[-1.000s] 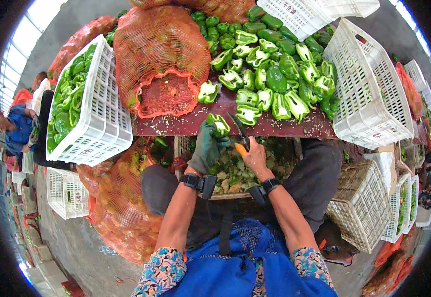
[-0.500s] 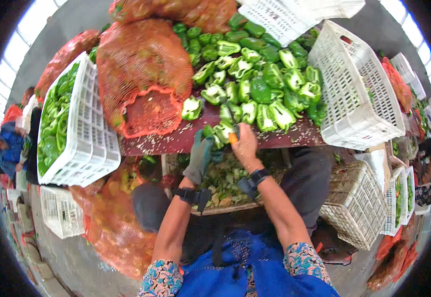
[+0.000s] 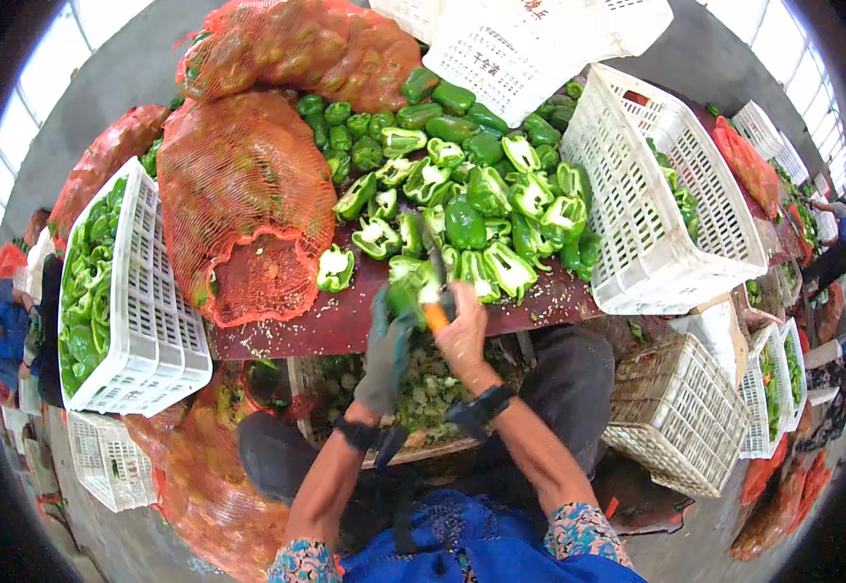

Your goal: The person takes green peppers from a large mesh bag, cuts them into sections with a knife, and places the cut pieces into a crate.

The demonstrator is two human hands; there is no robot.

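Note:
My left hand (image 3: pixel 384 361), in a grey-green glove, is closed around a cut green bell pepper (image 3: pixel 407 291), blurred by motion, at the front edge of the dark red table (image 3: pixel 297 338). My bare right hand (image 3: pixel 464 335) grips a knife (image 3: pixel 437 315) by its orange handle. The dark blade points away from me and lies against or just beside the pepper; exact contact is blurred. Just beyond both hands spreads a pile of green bell peppers (image 3: pixel 465 223), many cut open with pale insides showing. One cut piece (image 3: pixel 336 268) sits apart at the pile's left.
Red mesh sacks (image 3: pixel 238 175) fill the table's left part. White plastic crates stand left (image 3: pixel 156 301), full of peppers, and right (image 3: pixel 627 194). Below the table edge, between my knees, a container of green trimmings (image 3: pixel 438 400) sits. A worn crate (image 3: pixel 680 413) stands low right.
The view has shifted, so the table appears lower and further left. Both hands still hold the pepper and knife; the pepper is now more blurred beside the blade.

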